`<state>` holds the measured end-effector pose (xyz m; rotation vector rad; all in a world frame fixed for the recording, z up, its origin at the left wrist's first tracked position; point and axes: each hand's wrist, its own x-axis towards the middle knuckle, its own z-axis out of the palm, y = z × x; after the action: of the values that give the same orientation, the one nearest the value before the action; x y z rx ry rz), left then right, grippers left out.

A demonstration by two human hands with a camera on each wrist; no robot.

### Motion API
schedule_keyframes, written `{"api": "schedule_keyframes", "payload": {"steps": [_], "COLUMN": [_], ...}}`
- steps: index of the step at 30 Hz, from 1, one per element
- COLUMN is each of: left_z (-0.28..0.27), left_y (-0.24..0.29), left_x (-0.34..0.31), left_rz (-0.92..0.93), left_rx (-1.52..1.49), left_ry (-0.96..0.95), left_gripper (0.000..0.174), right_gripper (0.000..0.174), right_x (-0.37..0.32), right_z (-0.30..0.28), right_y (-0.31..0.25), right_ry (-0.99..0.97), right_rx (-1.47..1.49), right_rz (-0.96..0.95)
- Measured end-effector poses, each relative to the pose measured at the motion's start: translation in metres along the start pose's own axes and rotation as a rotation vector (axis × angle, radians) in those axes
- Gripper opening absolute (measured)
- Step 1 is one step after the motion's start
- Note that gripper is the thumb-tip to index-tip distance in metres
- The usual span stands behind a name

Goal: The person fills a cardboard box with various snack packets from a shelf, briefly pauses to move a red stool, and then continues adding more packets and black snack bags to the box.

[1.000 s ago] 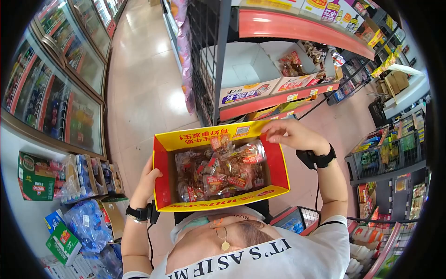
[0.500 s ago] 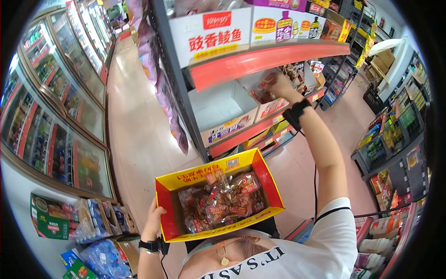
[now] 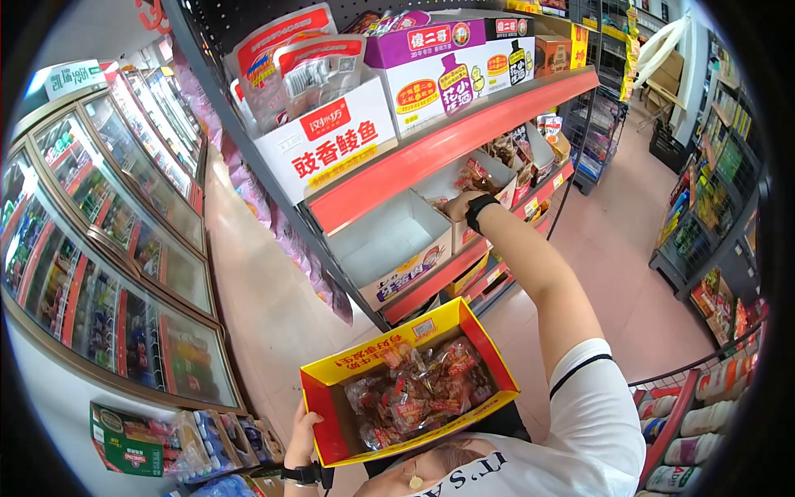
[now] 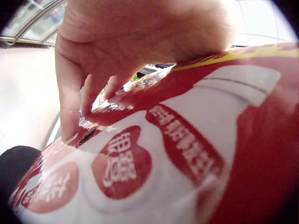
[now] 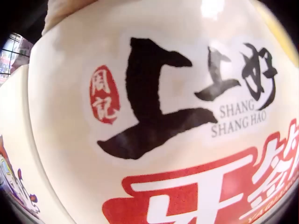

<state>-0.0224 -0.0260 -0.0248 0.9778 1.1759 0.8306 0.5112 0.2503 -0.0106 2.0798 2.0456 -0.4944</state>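
My left hand (image 3: 304, 437) grips the left end of a yellow-and-red carton (image 3: 325, 414) in front of my body. In the left wrist view its fingers (image 4: 70, 102) bend against the printed red outer wall. Packaged snacks (image 3: 407, 398) in clear-and-red wrappers lie inside the carton. My right hand (image 3: 458, 205) is at the front left corner of a cream display box (image 3: 464, 235) on the lower shelf; its fingertips are hidden and I cannot tell what they hold. A few red packets (image 3: 478, 176) lie behind it in that box. The right wrist view is filled by the box's printed front (image 5: 159, 98).
Left of it stands a white-walled box (image 3: 381, 236) with no packets showing. A red-edged upper shelf (image 3: 464, 137) overhangs both, carrying more cartons. Glass-door fridges (image 3: 116, 240) line the left, a wire rack (image 3: 712, 207) the right. Stacked drink packs (image 3: 207, 447) sit lower left.
My right hand left the carton's rim, reached into the display box, then came to that box's front left corner. My left hand keeps the carton, now lower in view; the shelf appears nearer.
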Motion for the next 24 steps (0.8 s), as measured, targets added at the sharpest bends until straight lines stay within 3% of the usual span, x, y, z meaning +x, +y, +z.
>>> {"api": "schedule_keyframes", "payload": {"steps": [24], "left_z": [-0.008], "left_y": [-0.012], "left_x": [0.001], "left_rz": [-0.034], "left_rx": [-0.064], "left_ry": [0.006], "left_gripper": [0.058], "right_gripper": [0.036], "right_x": [-0.027], "right_z": [-0.013], "right_y": [-0.028], "right_ry": [0.238], "right_rx": [0.121], "right_rz": [-0.205]}}
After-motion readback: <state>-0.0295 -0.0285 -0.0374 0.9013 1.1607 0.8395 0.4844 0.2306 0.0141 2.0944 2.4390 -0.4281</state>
